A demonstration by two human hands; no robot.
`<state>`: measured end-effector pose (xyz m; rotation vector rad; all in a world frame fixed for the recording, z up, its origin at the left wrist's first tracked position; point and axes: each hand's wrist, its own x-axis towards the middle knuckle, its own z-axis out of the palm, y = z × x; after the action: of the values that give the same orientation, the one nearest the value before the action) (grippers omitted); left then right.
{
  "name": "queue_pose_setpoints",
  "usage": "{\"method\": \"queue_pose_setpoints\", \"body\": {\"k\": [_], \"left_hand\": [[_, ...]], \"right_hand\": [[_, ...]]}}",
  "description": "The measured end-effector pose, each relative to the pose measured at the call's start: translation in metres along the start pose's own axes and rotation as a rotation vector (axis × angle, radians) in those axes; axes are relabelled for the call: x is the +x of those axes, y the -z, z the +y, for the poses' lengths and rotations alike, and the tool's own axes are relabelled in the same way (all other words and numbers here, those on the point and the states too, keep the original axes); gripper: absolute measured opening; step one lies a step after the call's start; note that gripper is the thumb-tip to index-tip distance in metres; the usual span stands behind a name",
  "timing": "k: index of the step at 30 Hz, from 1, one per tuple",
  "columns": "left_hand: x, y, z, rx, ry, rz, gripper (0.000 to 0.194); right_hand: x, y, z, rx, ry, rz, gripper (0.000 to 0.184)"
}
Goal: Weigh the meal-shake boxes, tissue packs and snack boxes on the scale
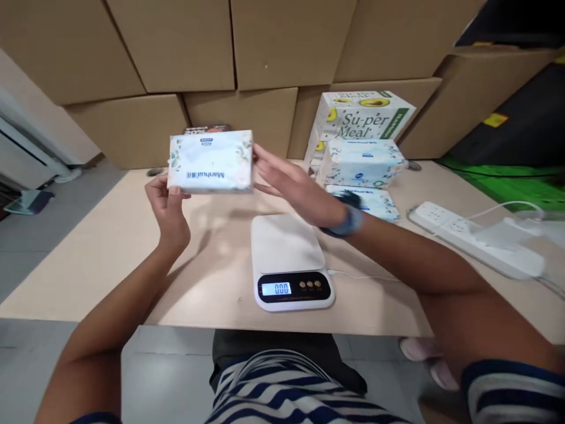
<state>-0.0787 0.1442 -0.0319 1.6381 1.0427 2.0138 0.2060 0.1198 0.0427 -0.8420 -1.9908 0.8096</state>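
Observation:
A white tissue pack (pixel 210 161) with leaf print and blue lettering is held up above the table's left half. My left hand (pixel 165 206) grips its lower left corner from below. My right hand (pixel 291 185) is at the pack's right end, fingers stretched out and touching it. Below the right hand sits a white kitchen scale (pixel 289 259) whose display reads 0.00, with nothing on its platform.
Two more tissue packs (pixel 361 164) are stacked at the back right in front of an avocado-printed carton (pixel 364 115). A white power strip (pixel 463 232) with cables lies at the right. Brown cardboard boxes (pixel 265 44) wall the back of the beige table (pixel 88 253).

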Motion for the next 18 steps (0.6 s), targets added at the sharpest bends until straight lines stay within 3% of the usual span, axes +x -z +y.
{"method": "queue_pose_setpoints", "body": {"k": [2,4,7,11,13,15,18], "left_hand": [[-0.025,-0.012,0.020,-0.050,-0.105,-0.093,0.049],[-0.049,-0.023,0.035,-0.085,-0.176,-0.250,0.045],[-0.073,-0.036,0.046,-0.198,-0.127,-0.487,0.053],[-0.076,-0.040,0.046,-0.438,0.104,-0.642,0.069],[-0.074,-0.038,0.045,-0.450,0.147,-0.743,0.071],[-0.074,-0.037,0.042,-0.414,0.125,-0.847,0.072],[-0.077,-0.036,0.038,-0.354,0.103,-0.923,0.066]], "right_hand": [[-0.063,0.030,-0.010,-0.002,-0.056,-0.032,0.093],[-0.115,0.049,-0.011,-0.076,-0.080,-0.048,0.077],[-0.162,0.056,0.007,-0.255,-0.078,-0.081,0.068],[-0.180,0.054,0.046,-0.563,-0.069,-0.031,0.095],[-0.182,0.057,0.059,-0.710,-0.068,0.027,0.108],[-0.186,0.062,0.066,-0.815,-0.033,0.083,0.110],[-0.192,0.068,0.070,-0.846,0.053,0.153,0.097]]}}
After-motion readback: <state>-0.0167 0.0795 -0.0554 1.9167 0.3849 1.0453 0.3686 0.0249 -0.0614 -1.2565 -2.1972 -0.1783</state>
